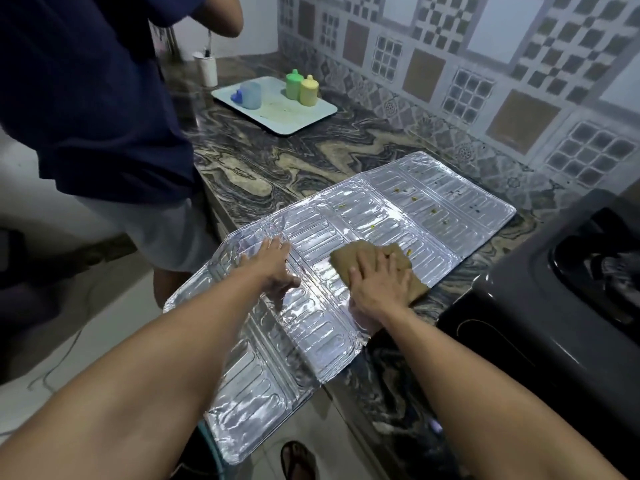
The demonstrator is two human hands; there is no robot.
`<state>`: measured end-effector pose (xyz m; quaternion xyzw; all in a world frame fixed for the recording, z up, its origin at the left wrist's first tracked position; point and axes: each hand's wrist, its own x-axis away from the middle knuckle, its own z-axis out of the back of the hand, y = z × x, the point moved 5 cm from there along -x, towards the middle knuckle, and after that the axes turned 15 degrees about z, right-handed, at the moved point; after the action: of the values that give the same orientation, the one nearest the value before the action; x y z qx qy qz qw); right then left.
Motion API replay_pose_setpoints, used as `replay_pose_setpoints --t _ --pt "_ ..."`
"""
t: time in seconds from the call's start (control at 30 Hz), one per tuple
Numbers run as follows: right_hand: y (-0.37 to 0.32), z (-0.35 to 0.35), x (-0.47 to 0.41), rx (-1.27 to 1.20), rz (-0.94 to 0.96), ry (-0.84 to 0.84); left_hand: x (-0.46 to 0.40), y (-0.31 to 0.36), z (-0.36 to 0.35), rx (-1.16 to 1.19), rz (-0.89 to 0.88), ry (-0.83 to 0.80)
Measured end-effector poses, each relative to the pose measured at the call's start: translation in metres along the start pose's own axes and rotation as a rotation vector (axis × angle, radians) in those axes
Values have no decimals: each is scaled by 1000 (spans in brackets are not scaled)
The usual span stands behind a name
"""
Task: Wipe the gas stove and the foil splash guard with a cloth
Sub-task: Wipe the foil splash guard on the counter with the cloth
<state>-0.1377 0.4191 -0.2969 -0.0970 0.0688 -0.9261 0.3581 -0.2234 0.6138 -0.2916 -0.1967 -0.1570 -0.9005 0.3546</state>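
Your left hand point(273, 268) lay flat, fingers straight, pressing the foil guard point(346, 244) down near the counter's point(277, 164) front edge, where the guard's near part overhung the edge. Your right hand point(379, 284) pressed flat, fingers spread, on the brown cloth point(353, 254), which sat on the guard just beside the left hand. Yellow specks dotted the guard's far panel. The stove point(540, 306) stood at the counter's right end, just beside the guard.
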Motion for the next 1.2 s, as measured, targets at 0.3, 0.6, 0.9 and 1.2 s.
replay_pose_setpoints --t 0.3,0.6,0.9,1.2 --pt "-59 -21 26 -86 24 -48 -9 -23 34 -55 196 173" --pt "-17 -9 1 -33 -40 37 -40 -36 1 19 164 5" --pt "-42 -11 -33 4 157 24 -24 -28 19 -61 205 14" --pt "2 15 -88 -57 -60 94 -10 -20 39 -155 199 55"
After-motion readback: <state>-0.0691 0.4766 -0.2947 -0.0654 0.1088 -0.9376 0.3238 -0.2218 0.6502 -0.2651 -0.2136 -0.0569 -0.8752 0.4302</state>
